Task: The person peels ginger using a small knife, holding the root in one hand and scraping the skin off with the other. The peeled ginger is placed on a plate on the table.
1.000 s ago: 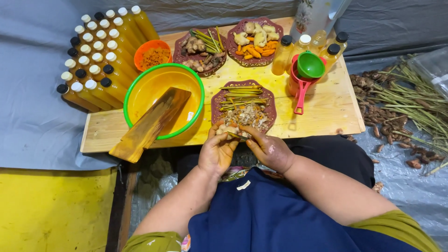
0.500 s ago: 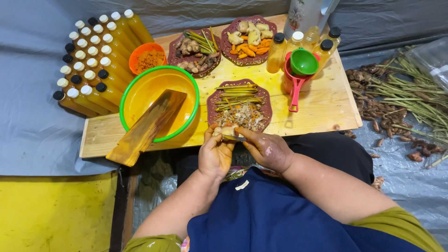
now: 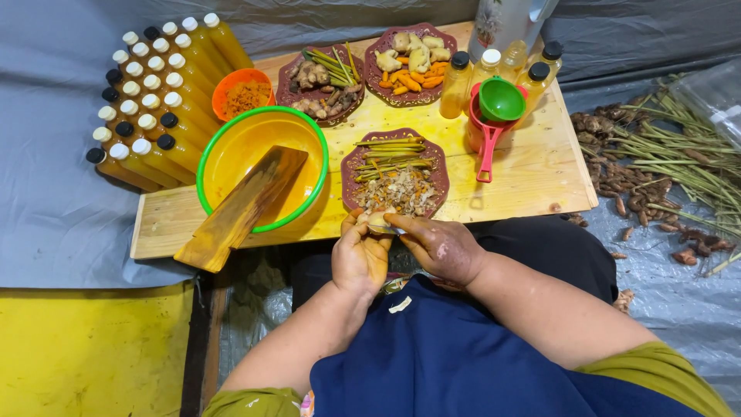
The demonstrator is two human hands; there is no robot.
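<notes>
Wooden tabletop (image 3: 532, 166) spans mid-frame. Yellow bowl (image 3: 262, 166), green-rimmed, left of centre, holds a wooden paddle (image 3: 243, 208). Maroon plate (image 3: 396, 174), centre, carries green stalks and chopped root. Just below it, left hand (image 3: 360, 259) and right hand (image 3: 438, 247) together grip a small pale root piece (image 3: 380, 222).

Bright, even light from above; soft shadows lie under the tabletop (image 3: 532, 166); sharp focus throughout, with slight wide-angle bending at the edges.
</notes>
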